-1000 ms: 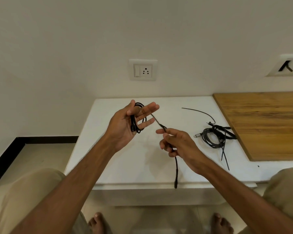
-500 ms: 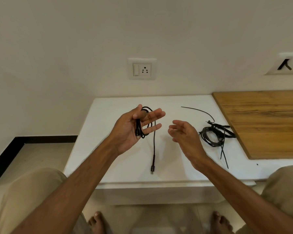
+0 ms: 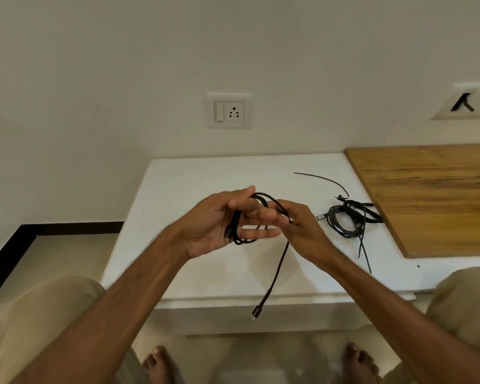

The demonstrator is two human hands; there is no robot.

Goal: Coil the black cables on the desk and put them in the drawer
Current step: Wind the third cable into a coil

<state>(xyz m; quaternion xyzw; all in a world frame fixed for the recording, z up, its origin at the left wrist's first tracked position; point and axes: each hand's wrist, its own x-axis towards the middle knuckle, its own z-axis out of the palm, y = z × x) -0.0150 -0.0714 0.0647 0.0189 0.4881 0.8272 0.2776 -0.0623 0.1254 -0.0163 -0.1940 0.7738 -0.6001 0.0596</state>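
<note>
A black cable (image 3: 278, 268) is partly looped around the fingers of my left hand (image 3: 219, 221), which is raised above the white desk (image 3: 183, 189) with its fingers straight and its thumb on the loops. My right hand (image 3: 302, 228) pinches the same cable just right of the loops. The free end hangs down past the desk's front edge and ends in a plug (image 3: 257, 311). A second black cable (image 3: 349, 220) lies loosely coiled on the desk to the right. The drawer is not visible.
A thin black tie (image 3: 322, 180) lies on the desk behind the second cable. A wooden board (image 3: 432, 195) covers the desk's right part. A wall socket (image 3: 229, 110) sits above. My knees and bare feet are below the desk's front edge.
My right hand, which had let go of the cable half a second ago, has moved left and pinched it again beside my left hand. The hanging end swung right and lower.
</note>
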